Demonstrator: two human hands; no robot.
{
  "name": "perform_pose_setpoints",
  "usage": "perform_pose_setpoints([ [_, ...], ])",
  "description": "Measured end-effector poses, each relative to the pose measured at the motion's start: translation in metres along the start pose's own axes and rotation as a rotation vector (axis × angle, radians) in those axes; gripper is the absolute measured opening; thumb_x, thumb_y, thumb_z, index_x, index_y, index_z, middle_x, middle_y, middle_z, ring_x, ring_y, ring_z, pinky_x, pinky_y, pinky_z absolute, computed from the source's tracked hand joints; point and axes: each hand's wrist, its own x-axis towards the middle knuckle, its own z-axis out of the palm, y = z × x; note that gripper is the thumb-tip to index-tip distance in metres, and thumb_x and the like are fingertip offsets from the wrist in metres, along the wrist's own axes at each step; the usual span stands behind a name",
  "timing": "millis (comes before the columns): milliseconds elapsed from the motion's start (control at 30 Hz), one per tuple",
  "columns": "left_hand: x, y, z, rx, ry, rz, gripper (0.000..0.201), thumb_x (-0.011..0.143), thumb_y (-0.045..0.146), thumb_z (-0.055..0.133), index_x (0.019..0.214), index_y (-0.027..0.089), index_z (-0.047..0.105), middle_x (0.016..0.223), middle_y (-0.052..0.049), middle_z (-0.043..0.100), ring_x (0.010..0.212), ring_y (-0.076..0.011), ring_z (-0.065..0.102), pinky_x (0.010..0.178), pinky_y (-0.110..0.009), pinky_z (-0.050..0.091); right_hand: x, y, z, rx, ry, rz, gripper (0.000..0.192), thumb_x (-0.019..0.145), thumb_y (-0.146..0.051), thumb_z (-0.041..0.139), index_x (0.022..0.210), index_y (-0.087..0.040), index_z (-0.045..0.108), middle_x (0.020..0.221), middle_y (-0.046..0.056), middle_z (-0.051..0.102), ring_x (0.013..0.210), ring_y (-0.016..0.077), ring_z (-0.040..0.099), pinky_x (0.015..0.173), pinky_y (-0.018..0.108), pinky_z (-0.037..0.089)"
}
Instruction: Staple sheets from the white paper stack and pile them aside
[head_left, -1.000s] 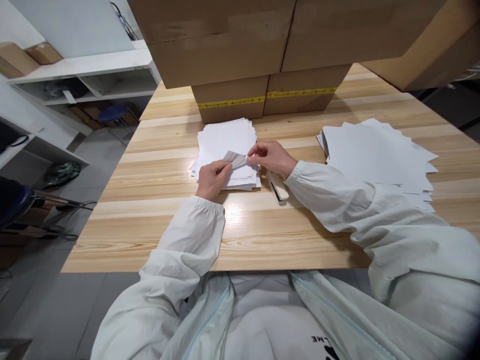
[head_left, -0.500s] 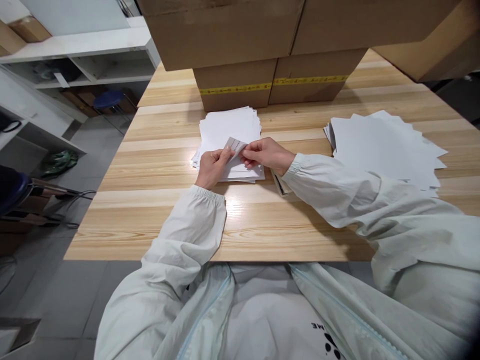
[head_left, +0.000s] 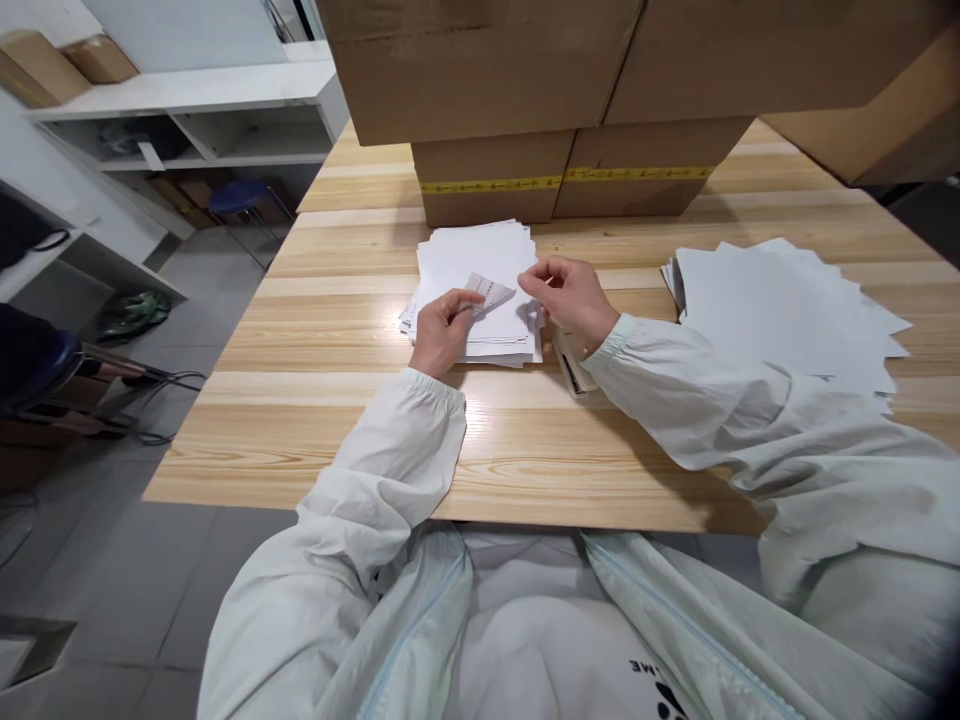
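Note:
A small folded piece of paper (head_left: 495, 295) with printed lines shows its greyish side above a stack of white sheets (head_left: 472, 250). Whether it is a loose slip or a turned corner of a sheet I cannot tell. My left hand (head_left: 442, 328) pinches its left part between thumb and fingers. Close to the paper's pointed right end is my right hand (head_left: 574, 298), thumb and fingertips pressed together; what they hold, if anything, is too small to make out. Under my right wrist lies a cream and dark object (head_left: 571, 368), perhaps a stapler, partly hidden by the sleeve.
A fanned pile of white sheets (head_left: 780, 310) lies on the right of the wooden table (head_left: 315, 400). Stacked cardboard boxes (head_left: 495, 185) with yellow tape stand behind the paper. White shelves (head_left: 217, 95) and a blue stool (head_left: 240, 197) are off to the left.
My right hand has moved right, from the paper's edge to just beyond its tip. My left hand keeps its grip on the paper. The whole view has shifted slightly.

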Motion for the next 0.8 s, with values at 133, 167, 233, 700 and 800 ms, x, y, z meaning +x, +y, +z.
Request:
perform_pose_setpoints([
  [133, -0.001, -0.004, 0.003, 0.033, 0.077, 0.045, 0.023, 0.084, 0.011, 0.054, 0.093, 0.024, 0.070, 0.055, 0.006, 0.050, 0.055, -0.0118, 0.047, 0.060, -0.026, 0.043, -0.002, 0.000, -0.010, -0.120, -0.153, -0.107, 0.020, 0.077, -0.034, 0.071, 0.083, -0.015, 0.071, 0.080, 0.004, 0.066, 0.069, 0.0137, 0.054, 0.066, 0.029, 0.043],
  [167, 0.000, -0.005, 0.003, 0.042, 0.079, 0.057, 0.023, 0.083, 0.010, 0.052, 0.087, 0.023, 0.070, 0.059, 0.004, 0.054, 0.058, -0.0121, 0.050, 0.062, -0.027, 0.044, -0.003, 0.001, -0.012, -0.146, -0.228, -0.111, 0.023, 0.075, -0.035, 0.073, 0.086, -0.015, 0.072, 0.083, 0.005, 0.067, 0.071, 0.0149, 0.055, 0.067, 0.030, 0.044],
  [233, 0.001, -0.007, 0.003, 0.058, 0.068, 0.070, 0.026, 0.084, 0.008, 0.050, 0.079, 0.021, 0.071, 0.068, 0.002, 0.063, 0.065, -0.0131, 0.056, 0.067, -0.028, 0.047, -0.006, 0.004, -0.017, -0.233, -0.355, -0.164, 0.033, 0.070, -0.037, 0.077, 0.094, -0.016, 0.073, 0.094, 0.007, 0.068, 0.080, 0.0182, 0.058, 0.072, 0.031, 0.046],
  [700, 0.005, -0.011, -0.005, 0.025, 0.036, 0.044, 0.033, 0.083, 0.009, 0.046, 0.086, 0.021, 0.077, 0.089, -0.001, 0.077, 0.084, -0.0166, 0.066, 0.084, -0.033, 0.053, -0.010, 0.006, -0.022, -0.723, -0.454, -0.471, 0.028, 0.086, -0.037, 0.064, 0.104, -0.018, 0.074, 0.116, 0.013, 0.066, 0.105, 0.0283, 0.060, 0.087, 0.038, 0.042],
  [800, 0.004, -0.010, -0.006, 0.019, 0.008, 0.007, 0.030, 0.082, 0.012, 0.051, 0.088, 0.020, 0.079, 0.080, -0.001, 0.074, 0.077, -0.0166, 0.065, 0.077, -0.032, 0.053, -0.007, 0.005, -0.025, -0.703, -0.479, -0.454, 0.029, 0.082, -0.035, 0.068, 0.104, -0.019, 0.074, 0.117, 0.012, 0.066, 0.105, 0.0283, 0.060, 0.088, 0.038, 0.043],
])
